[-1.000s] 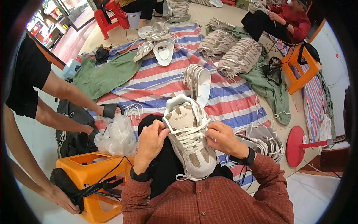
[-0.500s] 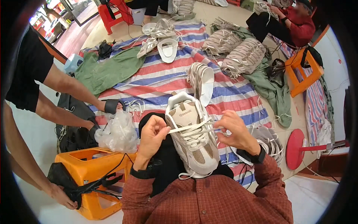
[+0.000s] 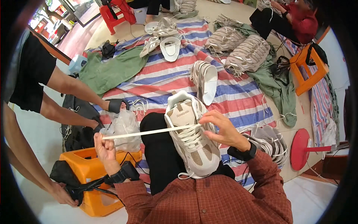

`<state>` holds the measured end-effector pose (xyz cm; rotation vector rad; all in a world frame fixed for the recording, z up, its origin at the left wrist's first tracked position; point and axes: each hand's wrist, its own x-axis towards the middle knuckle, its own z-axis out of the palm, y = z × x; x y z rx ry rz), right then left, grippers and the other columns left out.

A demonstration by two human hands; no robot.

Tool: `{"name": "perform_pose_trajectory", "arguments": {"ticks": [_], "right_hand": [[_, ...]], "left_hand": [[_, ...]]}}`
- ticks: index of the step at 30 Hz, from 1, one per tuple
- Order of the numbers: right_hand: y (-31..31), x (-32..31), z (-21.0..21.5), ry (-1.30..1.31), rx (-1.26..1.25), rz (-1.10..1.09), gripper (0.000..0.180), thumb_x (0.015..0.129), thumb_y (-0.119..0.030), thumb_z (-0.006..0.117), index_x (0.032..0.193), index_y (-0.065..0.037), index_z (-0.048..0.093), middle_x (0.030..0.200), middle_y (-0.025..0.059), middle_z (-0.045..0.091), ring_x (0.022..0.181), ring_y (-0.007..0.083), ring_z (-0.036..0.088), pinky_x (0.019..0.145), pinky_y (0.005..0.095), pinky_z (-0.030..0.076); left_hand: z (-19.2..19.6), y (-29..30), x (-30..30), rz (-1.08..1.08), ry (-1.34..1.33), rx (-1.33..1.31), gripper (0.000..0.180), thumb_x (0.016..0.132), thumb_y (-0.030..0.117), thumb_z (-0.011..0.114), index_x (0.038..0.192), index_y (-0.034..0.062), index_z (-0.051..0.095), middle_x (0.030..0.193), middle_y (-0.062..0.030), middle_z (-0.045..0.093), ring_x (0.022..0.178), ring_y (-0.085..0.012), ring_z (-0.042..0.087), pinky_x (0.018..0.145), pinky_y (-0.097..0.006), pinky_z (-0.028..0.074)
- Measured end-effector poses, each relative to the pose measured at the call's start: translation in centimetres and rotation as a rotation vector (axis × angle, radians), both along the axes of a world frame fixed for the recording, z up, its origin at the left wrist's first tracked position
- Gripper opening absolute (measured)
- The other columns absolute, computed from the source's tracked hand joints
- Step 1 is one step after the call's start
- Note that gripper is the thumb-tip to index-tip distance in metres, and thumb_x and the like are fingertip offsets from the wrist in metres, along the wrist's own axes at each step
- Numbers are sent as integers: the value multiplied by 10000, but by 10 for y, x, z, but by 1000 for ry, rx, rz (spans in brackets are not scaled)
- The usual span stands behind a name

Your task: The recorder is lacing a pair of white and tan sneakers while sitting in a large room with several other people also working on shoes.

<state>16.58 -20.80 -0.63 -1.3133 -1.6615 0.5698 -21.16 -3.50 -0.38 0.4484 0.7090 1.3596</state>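
A beige and white sneaker (image 3: 201,164) rests on my black-trousered lap, its toe toward me. Cream lacing crosses its lower eyelets, and a loop hangs by the toe. My left hand (image 3: 105,148) is closed on a flat cream shoelace (image 3: 149,133), which stretches taut across to the sneaker's right eyelet row. At that side my right hand (image 3: 223,128) has its thumb and fingers around the eyelet edge, where the lace ends from view. Its fingertips partly hide that spot.
A striped sheet (image 3: 238,100) covers the floor, with shoe uppers (image 3: 210,85) and bundled uppers (image 3: 248,55) on it. At left, a person's hand (image 3: 64,195) touches an orange stool (image 3: 84,168) beside a clear plastic bag (image 3: 125,127). Right of me are bundled laces (image 3: 274,147) and a red round stool (image 3: 299,149).
My left hand has moved away to the left, drawing the lace out long. My right hand has shifted left onto the sneaker's eyelet edge.
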Motion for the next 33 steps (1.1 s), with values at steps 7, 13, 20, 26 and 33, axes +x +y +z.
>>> {"name": "perform_pose_trajectory", "arguments": {"ticks": [7, 13, 20, 26, 33], "right_hand": [[9, -6, -3, -145, 30, -15, 292, 708, -54, 658, 991, -47, 583, 935, 91, 509, 872, 255, 532, 787, 348, 438], [22, -12, 0, -388, 306, -55, 203, 663, -8, 670, 834, -52, 569, 880, 70, 522, 785, 237, 519, 639, 330, 440], [15, -5, 19, -86, -114, 76, 175, 744, -107, 645, 858, -41, 530, 667, 71, 522, 638, 254, 531, 591, 361, 425], [20, 3, 19, -178, -237, 166, 236, 794, -260, 650, 884, -59, 565, 743, 104, 569, 633, 270, 559, 558, 367, 433], [15, -9, 21, -228, -103, 95, 165, 763, -184, 651, 824, -56, 566, 759, 98, 541, 708, 302, 565, 609, 394, 451]], "left_hand": [[-24, -22, 31, -268, 1343, 311, 237, 786, 46, 576, 1016, 26, 523, 783, -52, 566, 727, -171, 575, 645, -266, 476], [0, -44, 104, -329, 1258, 596, 202, 776, 78, 633, 957, 6, 580, 828, -84, 609, 825, -202, 567, 727, -284, 452], [8, -68, 155, -402, 1539, 987, 219, 763, 237, 648, 690, 44, 575, 700, -90, 551, 721, -283, 485, 653, -397, 358], [13, -66, 151, -516, 1438, 973, 189, 778, 170, 643, 691, 18, 571, 660, -105, 539, 660, -254, 497, 612, -351, 394], [24, -72, 147, -642, 1411, 750, 201, 797, 175, 630, 707, 4, 576, 651, -140, 563, 579, -286, 555, 526, -349, 416]]}}
